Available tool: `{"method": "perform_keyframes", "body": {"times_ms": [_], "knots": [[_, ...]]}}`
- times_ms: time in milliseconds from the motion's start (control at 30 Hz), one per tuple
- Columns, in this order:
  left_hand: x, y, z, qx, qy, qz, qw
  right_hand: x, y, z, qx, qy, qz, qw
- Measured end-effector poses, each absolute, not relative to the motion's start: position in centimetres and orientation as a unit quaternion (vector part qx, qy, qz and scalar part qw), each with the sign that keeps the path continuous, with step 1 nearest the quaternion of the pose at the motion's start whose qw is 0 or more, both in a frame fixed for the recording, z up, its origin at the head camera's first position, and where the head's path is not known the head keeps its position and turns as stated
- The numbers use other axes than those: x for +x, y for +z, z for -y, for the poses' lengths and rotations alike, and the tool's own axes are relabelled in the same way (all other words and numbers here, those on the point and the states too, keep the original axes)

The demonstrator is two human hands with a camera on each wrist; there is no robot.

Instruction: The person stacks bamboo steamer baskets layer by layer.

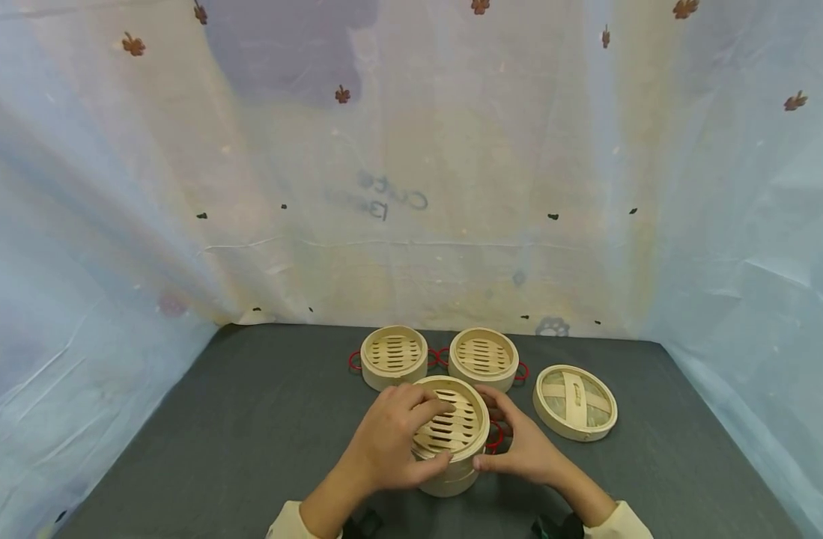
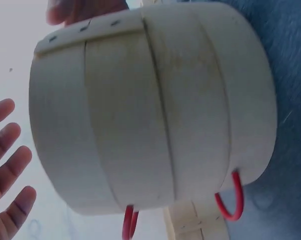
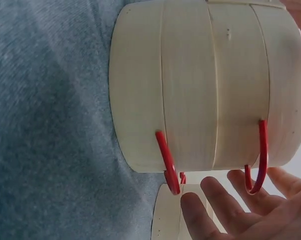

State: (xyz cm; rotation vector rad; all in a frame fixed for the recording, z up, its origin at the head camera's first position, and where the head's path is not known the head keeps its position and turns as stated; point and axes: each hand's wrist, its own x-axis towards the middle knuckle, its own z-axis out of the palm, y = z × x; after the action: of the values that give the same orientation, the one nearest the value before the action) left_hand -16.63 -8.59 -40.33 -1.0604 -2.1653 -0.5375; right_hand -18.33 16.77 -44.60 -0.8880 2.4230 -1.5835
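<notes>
— Where is the round, pale bamboo steamer stack with red handles (image 1: 463,434) placed?
— It is set on the dark grey table (image 1: 249,434), between both hands
— And the fingers?
— Over its top, those of the left hand (image 1: 391,438) are widely spread, with nothing gripped; beside it, those of the right hand (image 1: 522,447) are slightly bent, but whether it is held cannot be told

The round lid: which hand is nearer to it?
Right. The right hand is in front and left of the lid; the left hand is farther left, across the steamer stack.
</notes>
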Motion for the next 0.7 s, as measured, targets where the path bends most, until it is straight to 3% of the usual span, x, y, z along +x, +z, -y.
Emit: {"method": "perform_keyframes", "body": {"times_ms": [700], "knots": [[-20.3, -38.8, 12.3, -0.346, -0.241, 0.849, 0.319, -18.2, -44.3, -16.3, -0.310, -0.518, -0.797, 0.039]]}}
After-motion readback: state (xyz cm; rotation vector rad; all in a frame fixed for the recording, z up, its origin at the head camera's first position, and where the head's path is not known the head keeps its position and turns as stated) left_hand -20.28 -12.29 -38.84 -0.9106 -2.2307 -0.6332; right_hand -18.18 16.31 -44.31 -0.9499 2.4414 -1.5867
